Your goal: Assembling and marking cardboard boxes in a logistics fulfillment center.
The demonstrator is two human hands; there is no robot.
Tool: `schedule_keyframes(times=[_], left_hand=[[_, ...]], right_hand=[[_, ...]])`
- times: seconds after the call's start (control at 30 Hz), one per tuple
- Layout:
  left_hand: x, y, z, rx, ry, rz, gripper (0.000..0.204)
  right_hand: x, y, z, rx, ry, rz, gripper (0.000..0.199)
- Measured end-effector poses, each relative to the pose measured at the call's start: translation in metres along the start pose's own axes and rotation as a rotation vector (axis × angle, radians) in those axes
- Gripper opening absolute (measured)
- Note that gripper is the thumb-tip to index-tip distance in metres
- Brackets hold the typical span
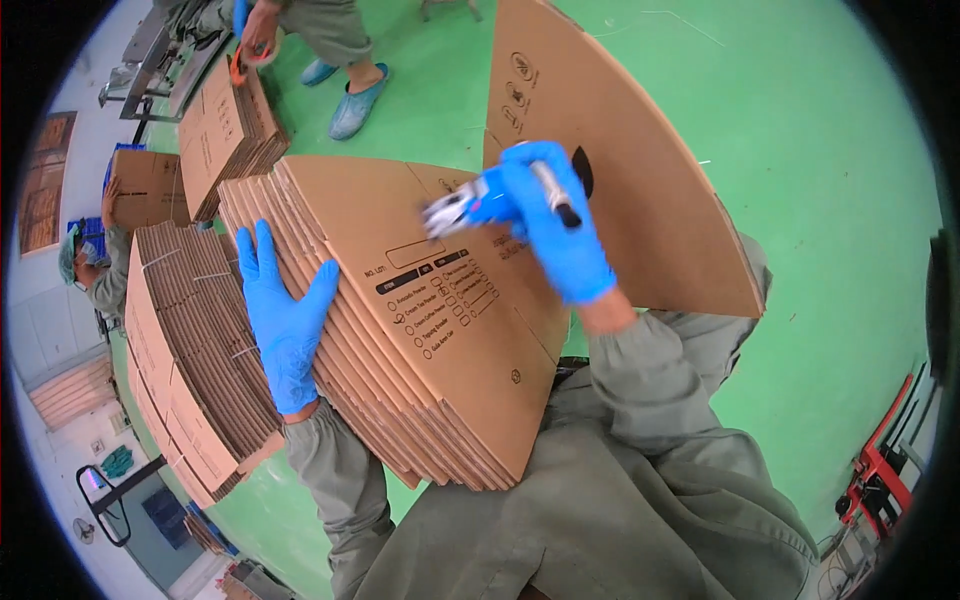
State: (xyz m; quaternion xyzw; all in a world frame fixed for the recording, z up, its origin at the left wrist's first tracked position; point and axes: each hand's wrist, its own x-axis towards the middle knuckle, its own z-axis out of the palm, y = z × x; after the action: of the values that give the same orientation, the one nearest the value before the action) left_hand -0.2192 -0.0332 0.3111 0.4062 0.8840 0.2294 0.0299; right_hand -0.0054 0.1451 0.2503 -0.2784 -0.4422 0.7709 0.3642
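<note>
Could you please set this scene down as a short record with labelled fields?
Left grip: blue-gloved, fingers spread against the edges of the flattened carton stack
Right grip: blue-gloved, closed around a blue-and-silver handheld tool
Tool head: blurred, at the stack's printed face; contact unclear
Beside the stack: large cardboard panel, raised, at right
Farther left: strapped carton stack
Background: a co-worker's blue clogs, top; red metal equipment, lower right
Floor: green
</note>
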Motion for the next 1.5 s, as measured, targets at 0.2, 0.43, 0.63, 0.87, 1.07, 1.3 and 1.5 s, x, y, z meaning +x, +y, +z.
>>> schedule_keyframes(times=[0.2, 0.43, 0.63, 0.87, 1.07, 1.3, 1.5], left_hand=[[0.002, 0.002, -0.001, 0.09, 0.015, 0.01, 0.09], [-0.002, -0.007, -0.002, 0.102, 0.044, 0.024, 0.093], [-0.008, -0.016, 0.001, 0.038, 0.082, 0.011, 0.091], [-0.004, -0.008, -0.002, -0.008, 0.081, 0.016, 0.091], [-0.004, 0.002, -0.003, 0.012, 0.065, 0.009, 0.083], [-0.007, -0.018, -0.001, -0.015, 0.043, 0.048, 0.081], [-0.006, -0.019, -0.004, -0.013, -0.006, 0.078, 0.079]], right_hand=[[-0.1, -0.018, 0.079, 0.244, -0.489, -0.042, 0.024], [-0.106, -0.059, 0.061, 0.314, -0.456, 0.138, 0.02], [-0.067, -0.103, 0.02, -0.153, -0.156, -0.216, 0.019], [0.027, 0.043, -0.02, -0.363, -0.113, 0.072, 0.014], [0.032, 0.141, 0.016, -0.312, -0.214, 0.183, 0.016], [0.037, 0.069, -0.03, -0.291, -0.099, 0.175, 0.024], [-0.031, -0.009, 0.026, 0.0, -0.246, -0.143, 0.024]])
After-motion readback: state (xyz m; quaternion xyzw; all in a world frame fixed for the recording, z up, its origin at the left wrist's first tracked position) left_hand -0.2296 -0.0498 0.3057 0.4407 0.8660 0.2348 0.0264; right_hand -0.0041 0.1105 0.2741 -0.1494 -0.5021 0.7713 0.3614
